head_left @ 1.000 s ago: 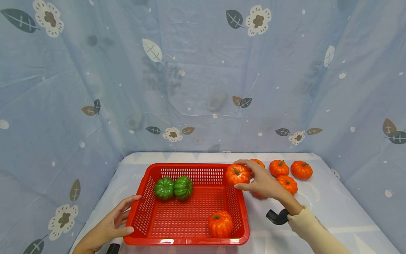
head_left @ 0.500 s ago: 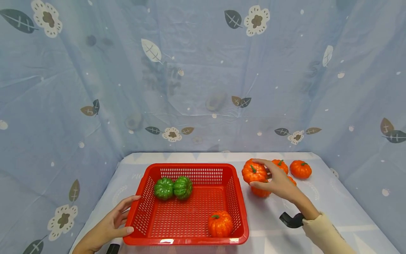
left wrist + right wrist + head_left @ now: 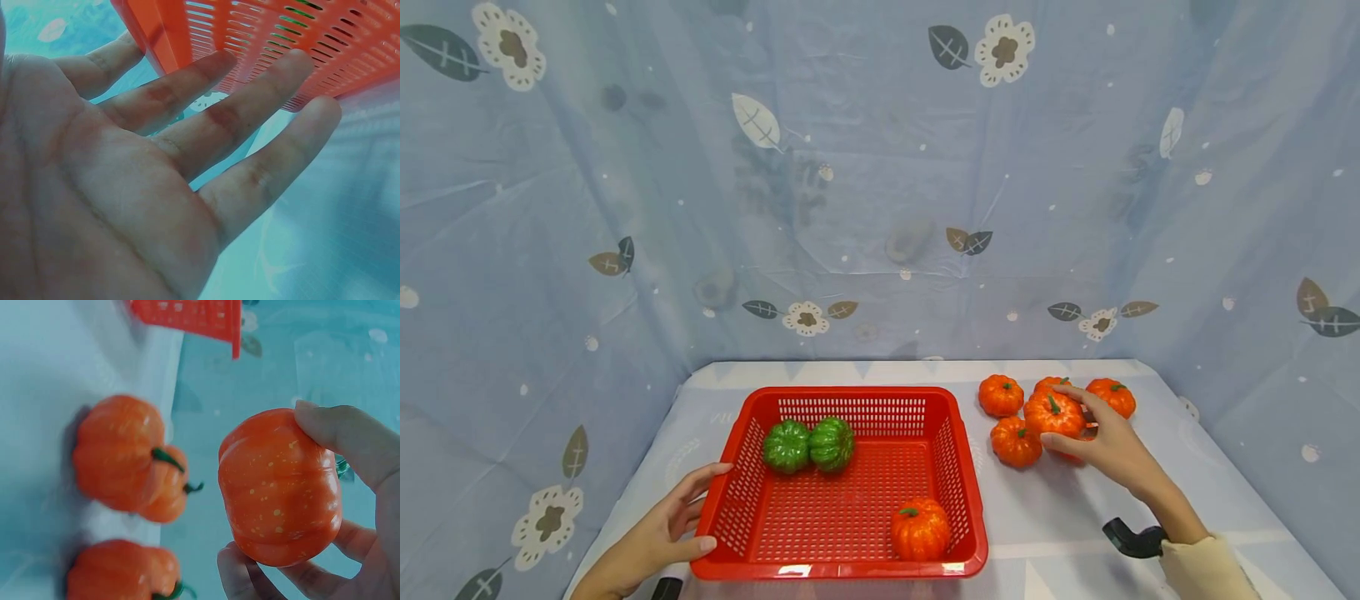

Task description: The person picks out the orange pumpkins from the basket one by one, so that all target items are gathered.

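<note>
My right hand [image 3: 1108,442] grips an orange mini pumpkin [image 3: 1054,415] between thumb and fingers, above other pumpkins on the table's right side. In the right wrist view this pumpkin [image 3: 281,487] shows yellow specks, and its green stem points toward the palm. A red plastic basket [image 3: 842,570] stands left of centre. Inside it, two green pumpkins [image 3: 787,447] sit side by side at the back left, and one orange pumpkin [image 3: 921,531] lies at the front right. My left hand [image 3: 658,533] is at the basket's left side, its extended fingers [image 3: 262,94] along the slotted wall.
Loose orange pumpkins lie around the right hand: one at the back [image 3: 1001,395], one nearer the basket [image 3: 1016,442], one at far right [image 3: 1112,397], and others partly hidden beneath the held one. A patterned blue cloth [image 3: 880,192] hangs behind and beside the table.
My right hand has carried the held pumpkin rightward from the basket's back right corner, over the loose pumpkins. The left hand and basket have stayed in place.
</note>
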A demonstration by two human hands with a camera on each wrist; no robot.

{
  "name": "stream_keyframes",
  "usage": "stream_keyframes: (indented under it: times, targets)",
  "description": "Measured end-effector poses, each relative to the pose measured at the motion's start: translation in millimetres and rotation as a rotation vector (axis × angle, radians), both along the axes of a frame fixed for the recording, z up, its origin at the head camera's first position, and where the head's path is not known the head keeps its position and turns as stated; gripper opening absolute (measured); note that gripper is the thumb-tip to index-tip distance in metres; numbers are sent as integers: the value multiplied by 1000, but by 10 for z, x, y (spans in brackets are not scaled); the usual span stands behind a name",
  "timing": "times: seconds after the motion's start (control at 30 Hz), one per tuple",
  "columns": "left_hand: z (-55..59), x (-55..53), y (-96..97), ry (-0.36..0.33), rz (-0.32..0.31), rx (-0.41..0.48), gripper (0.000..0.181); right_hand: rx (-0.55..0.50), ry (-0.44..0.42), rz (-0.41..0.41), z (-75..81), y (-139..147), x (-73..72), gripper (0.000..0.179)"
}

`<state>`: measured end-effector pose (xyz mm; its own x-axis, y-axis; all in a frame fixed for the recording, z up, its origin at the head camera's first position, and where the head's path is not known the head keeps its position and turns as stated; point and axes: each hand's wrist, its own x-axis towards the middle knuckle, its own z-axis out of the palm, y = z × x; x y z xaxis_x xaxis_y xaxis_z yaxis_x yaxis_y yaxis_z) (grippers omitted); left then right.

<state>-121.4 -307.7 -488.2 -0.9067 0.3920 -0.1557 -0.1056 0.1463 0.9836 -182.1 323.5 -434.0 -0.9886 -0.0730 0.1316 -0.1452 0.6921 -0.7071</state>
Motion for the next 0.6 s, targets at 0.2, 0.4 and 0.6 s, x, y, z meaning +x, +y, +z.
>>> stream_keyframes:
  times: [0.2, 0.4, 0.6]
  targets:
    - [-26, 3, -14, -10, 6, -7, 79, -19, -50, -54, -76, 258, 63, 89]
    - [-28, -3, -12, -7, 10, -12, 80, -43, -82, -113, -123, 501, 128, 91]
    - [-18, -2, -3, -16, 15, -12, 79, -39, -114, -196, -224, 722, 128, 98]
